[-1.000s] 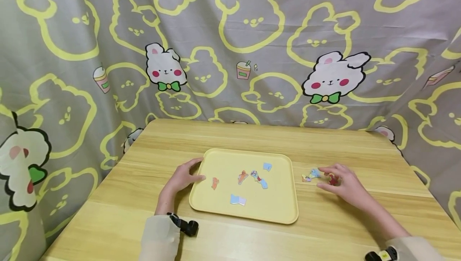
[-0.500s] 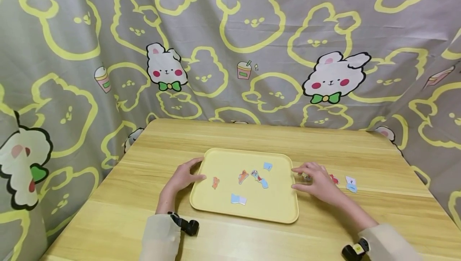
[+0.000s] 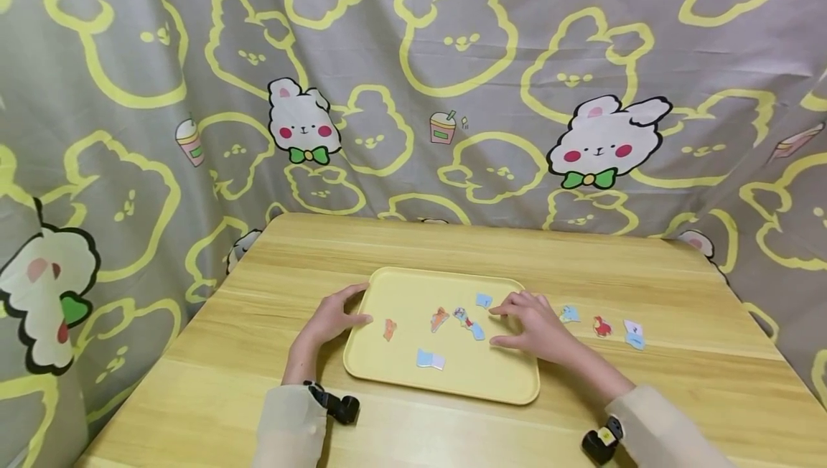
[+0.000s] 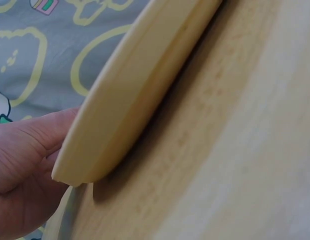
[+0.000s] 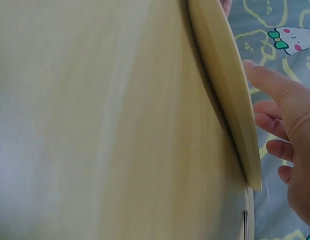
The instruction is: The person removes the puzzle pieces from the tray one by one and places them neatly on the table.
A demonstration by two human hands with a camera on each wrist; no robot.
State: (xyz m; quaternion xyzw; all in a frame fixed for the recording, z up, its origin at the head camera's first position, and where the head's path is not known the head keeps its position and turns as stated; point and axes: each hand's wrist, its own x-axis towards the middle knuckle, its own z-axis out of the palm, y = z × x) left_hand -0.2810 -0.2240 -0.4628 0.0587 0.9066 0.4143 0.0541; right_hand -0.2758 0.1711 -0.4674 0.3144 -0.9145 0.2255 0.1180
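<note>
The yellow tray (image 3: 446, 384) lies on the table, tilted slightly in the head view. My left hand (image 3: 332, 321) grips its left rim, thumb over the edge, with the other fingers partly hidden behind the wall in the left wrist view. Above the right part of the tray hovers my right hand (image 3: 533, 324), thumb and forefinger apart and nothing seen between them. Close to its fingertips are a light blue puzzle piece (image 3: 483, 300) and a red-and-blue piece (image 3: 477, 331). Further left lie an orange piece (image 3: 439, 319), another orange piece (image 3: 390, 329) and a blue-and-lilac piece (image 3: 426, 358).
Right of the tray, on the wooden table (image 3: 213, 375), lie a blue-and-yellow piece (image 3: 569, 314), a red piece (image 3: 601, 326) and a lilac-and-blue piece (image 3: 634, 336). A patterned grey curtain (image 3: 478, 188) hangs behind the table and at both sides.
My right hand has moved left from the loose pieces on the table to over the tray's right side, uncovering the red and lilac-and-blue pieces. My left hand has stayed at the tray.
</note>
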